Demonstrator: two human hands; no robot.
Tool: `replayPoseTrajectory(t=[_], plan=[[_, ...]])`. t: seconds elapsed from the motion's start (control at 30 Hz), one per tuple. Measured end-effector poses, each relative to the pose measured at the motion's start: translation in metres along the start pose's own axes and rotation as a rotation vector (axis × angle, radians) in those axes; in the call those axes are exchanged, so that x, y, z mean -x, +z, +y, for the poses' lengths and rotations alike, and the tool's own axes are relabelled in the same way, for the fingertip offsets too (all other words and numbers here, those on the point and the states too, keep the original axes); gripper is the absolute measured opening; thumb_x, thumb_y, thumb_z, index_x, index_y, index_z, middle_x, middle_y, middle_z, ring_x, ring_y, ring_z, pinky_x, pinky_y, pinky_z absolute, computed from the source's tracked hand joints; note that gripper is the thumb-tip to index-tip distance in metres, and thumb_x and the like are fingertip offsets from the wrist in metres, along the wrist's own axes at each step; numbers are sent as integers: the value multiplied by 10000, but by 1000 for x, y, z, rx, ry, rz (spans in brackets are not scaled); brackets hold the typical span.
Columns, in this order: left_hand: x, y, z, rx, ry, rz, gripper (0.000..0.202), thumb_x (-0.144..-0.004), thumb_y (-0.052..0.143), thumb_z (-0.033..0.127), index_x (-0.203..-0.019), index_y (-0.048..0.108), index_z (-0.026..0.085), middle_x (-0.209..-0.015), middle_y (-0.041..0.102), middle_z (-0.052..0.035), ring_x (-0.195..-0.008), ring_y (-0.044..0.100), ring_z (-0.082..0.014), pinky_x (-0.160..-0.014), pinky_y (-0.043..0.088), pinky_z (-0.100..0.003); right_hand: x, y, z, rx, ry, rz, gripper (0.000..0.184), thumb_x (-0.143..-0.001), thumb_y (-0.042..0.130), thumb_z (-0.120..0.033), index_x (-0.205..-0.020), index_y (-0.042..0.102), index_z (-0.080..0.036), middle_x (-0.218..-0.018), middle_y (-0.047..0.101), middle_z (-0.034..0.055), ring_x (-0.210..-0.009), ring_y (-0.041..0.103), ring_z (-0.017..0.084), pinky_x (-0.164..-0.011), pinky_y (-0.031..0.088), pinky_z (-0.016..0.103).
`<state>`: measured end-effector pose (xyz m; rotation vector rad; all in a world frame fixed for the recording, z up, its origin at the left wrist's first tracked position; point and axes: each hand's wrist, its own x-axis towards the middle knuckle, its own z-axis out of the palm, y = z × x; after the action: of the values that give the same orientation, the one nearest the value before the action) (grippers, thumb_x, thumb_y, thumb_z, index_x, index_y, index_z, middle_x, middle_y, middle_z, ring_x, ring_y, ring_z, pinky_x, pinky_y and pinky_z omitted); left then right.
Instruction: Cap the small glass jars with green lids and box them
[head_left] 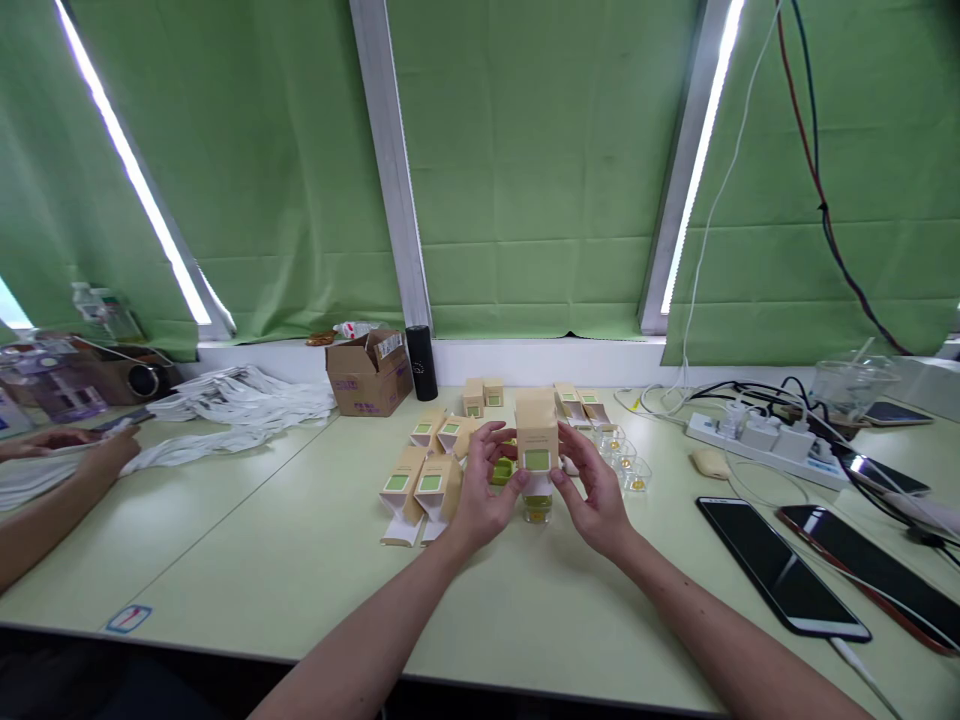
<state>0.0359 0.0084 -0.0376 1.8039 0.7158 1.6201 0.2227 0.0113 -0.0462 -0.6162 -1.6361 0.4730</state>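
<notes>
1. Head view: you are holding an upright beige carton (537, 425) over the counter (300, 560), straight ahead of you; your left hand (486, 492) and right hand (598, 492) are both grasping its lower sides, thumbs toward you.
2. Below the carton's flap, a small clear glass vessel (537, 513) is showing yellow-green inside; whether it is sitting partly within the carton or standing beneath it, you cannot tell.
3. If the glass is riding in that unclosed end without support, it could be slipping out and knocking the counter.
4. If your fingertips are squeezing unevenly, the thin card could be buckling or the flap catching on the rim.
5. Beside your left hand, the green-labelled cartons (405, 478) are leaning close together, the front pair with white flaps hanging open; their contents are not showing. A careless elbow could be toppling them.
6. Just beyond your right hand, clear cups (636, 476) are holding small amber contents; a wide wrist swing could be tipping them.
7. Farther back, the brown cardboard box (366, 385) is standing with flaps up, its inside hidden, next to a black cylinder (421, 365).
</notes>
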Motion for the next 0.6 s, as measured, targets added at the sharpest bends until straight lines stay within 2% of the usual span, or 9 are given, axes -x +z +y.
replayPoseTrajectory(t=[0.13, 0.27, 0.33, 0.47, 0.6], plan=[[-2, 0, 2, -2, -27, -1, 583, -970, 675, 449, -1436, 368, 283, -1406, 537, -148, -1061, 652, -208, -923, 570, -383, 0, 2, -2, -74, 29, -21, 541, -1048, 569, -393, -1539, 353, -316, -1552, 501, 167, -1182, 697, 272, -924, 632, 467], [-2, 0, 2, -2, -60, -20, 572, -980, 659, 441, -1445, 373, 271, -1356, 566, -135, -978, 658, -184, -849, 576, -339, 0, 3, -3, -58, -3, -43, 427, -1072, 519, -372, -1486, 422, -336, -1623, 372, 156, -1092, 713, 218, -933, 630, 440], [-1, -1, 1, -22, -63, -10, 554, -984, 657, 415, -1444, 386, 270, -1373, 551, -137, -949, 651, -169, -824, 575, -323, 0, 3, -3, -8, -16, -42, 370, -1077, 504, -353, -1446, 490, -340, -1597, 378, 141, -1106, 692, 213, -922, 629, 420], [-1, 0, -1, -92, -14, -5, 449, -1009, 613, 404, -1405, 441, 281, -1504, 435, -146, -895, 634, -128, -813, 584, -309, -1, 2, -3, 65, -8, -26, 323, -1079, 490, -351, -1387, 585, -335, -1500, 432, 132, -1170, 641, 235, -855, 639, 381], [-1, 1, 0, -157, 16, -8, 360, -1028, 582, 390, -1361, 499, 280, -1545, 371, -145, -923, 656, -130, -859, 601, -338, -2, 2, -3, 43, 28, -3, 305, -1077, 500, -346, -1355, 625, -336, -1464, 441, 117, -1108, 652, 209, -866, 636, 369]])
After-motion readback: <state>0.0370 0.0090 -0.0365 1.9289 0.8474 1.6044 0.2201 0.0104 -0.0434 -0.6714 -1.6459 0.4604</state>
